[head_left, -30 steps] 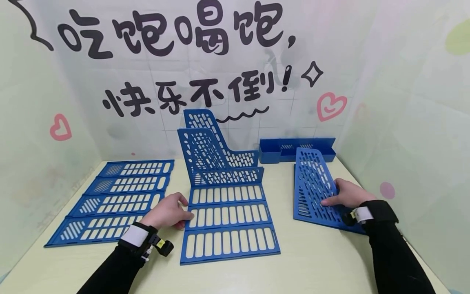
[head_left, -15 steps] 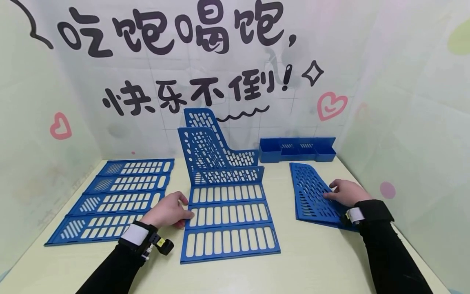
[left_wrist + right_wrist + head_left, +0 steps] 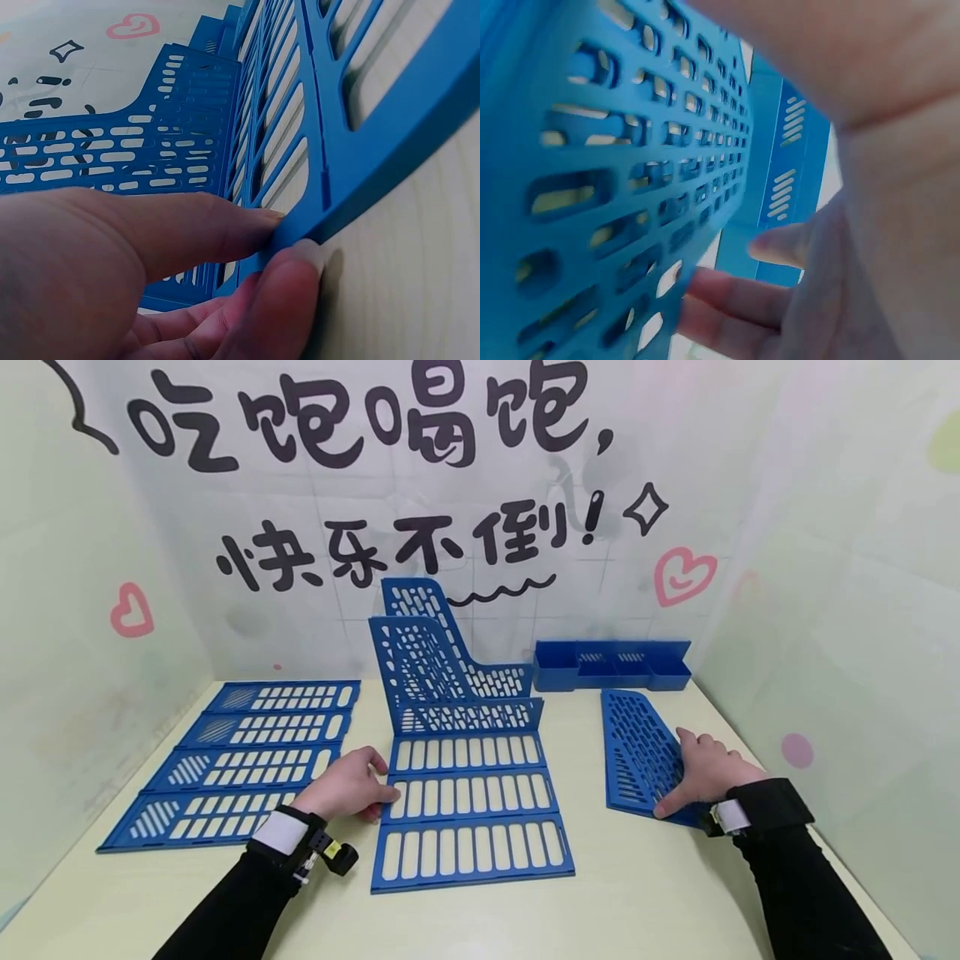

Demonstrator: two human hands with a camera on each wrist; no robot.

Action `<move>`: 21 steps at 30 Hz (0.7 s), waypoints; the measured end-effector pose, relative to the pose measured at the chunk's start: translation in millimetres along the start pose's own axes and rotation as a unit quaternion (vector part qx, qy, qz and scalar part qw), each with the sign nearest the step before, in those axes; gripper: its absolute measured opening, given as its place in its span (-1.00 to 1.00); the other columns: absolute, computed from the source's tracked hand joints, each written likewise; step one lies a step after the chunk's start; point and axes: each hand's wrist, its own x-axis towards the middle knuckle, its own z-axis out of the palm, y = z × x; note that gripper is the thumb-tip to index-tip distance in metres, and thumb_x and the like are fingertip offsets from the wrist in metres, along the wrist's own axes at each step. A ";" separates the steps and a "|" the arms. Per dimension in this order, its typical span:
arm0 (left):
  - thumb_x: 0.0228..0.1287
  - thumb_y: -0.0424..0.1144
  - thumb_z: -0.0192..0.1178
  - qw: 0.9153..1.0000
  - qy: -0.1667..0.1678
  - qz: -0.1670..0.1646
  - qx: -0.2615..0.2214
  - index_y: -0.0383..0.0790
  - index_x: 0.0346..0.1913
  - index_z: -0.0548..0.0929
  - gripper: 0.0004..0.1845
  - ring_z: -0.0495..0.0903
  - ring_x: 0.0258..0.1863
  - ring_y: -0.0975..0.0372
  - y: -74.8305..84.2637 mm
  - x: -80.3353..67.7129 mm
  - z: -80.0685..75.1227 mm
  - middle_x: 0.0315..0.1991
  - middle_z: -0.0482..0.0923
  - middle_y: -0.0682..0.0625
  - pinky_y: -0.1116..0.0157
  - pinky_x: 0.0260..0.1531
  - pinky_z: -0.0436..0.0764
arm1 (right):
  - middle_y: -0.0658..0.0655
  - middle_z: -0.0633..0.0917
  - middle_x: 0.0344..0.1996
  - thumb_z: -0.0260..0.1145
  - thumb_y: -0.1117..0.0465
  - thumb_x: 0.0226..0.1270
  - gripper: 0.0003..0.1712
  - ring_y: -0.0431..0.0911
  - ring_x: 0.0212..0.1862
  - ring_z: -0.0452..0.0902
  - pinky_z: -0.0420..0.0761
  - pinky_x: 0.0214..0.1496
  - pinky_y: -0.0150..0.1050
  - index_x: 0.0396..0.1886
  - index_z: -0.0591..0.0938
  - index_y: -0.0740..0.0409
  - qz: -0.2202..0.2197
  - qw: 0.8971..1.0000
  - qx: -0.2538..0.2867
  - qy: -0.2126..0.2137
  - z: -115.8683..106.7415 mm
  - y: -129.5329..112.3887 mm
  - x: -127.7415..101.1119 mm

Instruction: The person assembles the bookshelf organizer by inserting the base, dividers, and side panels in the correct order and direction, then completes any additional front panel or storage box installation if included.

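My left hand pinches the left edge of a blue slotted base, thumb on top and index finger at its side in the left wrist view. Two perforated blue side panels stand upright at the back of that base, which lies flat on the table. At the right, my right hand spreads over a stack of perforated side panels, thumb reaching over the near part. In the right wrist view, fingertips touch the panels' edge while one finger stands apart from it.
Several blue slotted panels lie flat in a row at the left, close to my left forearm. A blue compartment tray stands at the back right, against the printed backdrop. Side walls border the table.
The top perforated panel at the right has gone from tilted up to lying flat on the stack. My right hand has since spread its thumb and fingers wider. The left hand keeps its place.
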 end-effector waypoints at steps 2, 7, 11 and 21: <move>0.46 -0.25 0.46 1.000 -0.001 -0.001 -0.003 -0.35 0.19 0.49 -0.56 0.70 -0.53 0.14 -0.9 -0.2 -0.1 -0.41 0.72 -0.12 0.28 -0.42 0.69 | 0.81 0.34 0.40 0.83 -0.39 -0.23 0.80 0.66 0.36 0.36 0.44 0.34 0.60 0.64 0.01 0.64 0.005 1.000 0.002 0.012 0.4 0.1 0.3; 0.46 -0.25 0.46 1.000 0.001 0.000 -0.008 -0.34 0.18 0.49 -0.57 0.70 -0.53 0.14 -1.8 -0.2 0.5 -0.41 0.72 -0.12 0.29 -0.43 0.70 | 0.76 0.37 0.34 0.89 -0.25 -0.21 0.79 0.56 0.30 0.40 0.46 0.35 0.56 0.63 -0.05 0.65 -0.010 0.996 0.081 0.034 -1.5 7.3 2.8; 0.46 -0.26 0.46 1.000 0.003 -0.002 -0.006 -0.35 0.18 0.48 -0.56 0.69 -0.54 0.14 -1.3 0.6 0.3 -0.41 0.72 -0.12 0.28 -0.43 0.69 | 0.58 0.58 0.24 0.78 -0.08 0.15 0.33 0.27 0.14 0.63 0.62 0.30 0.35 0.51 0.13 0.56 -0.033 0.983 0.178 0.014 -8.4 15.6 4.0; 0.45 -0.27 0.45 1.000 -0.010 0.027 0.003 -0.43 0.67 0.26 -0.13 0.66 -0.63 0.18 -2.5 0.9 0.0 -0.53 0.69 -0.07 0.27 -0.47 0.68 | 0.19 0.50 -0.21 0.34 0.12 0.69 -0.60 0.05 -0.13 0.52 0.53 -0.11 -0.13 0.08 0.32 0.25 -0.126 0.956 0.215 0.153 -10.5 -27.0 13.0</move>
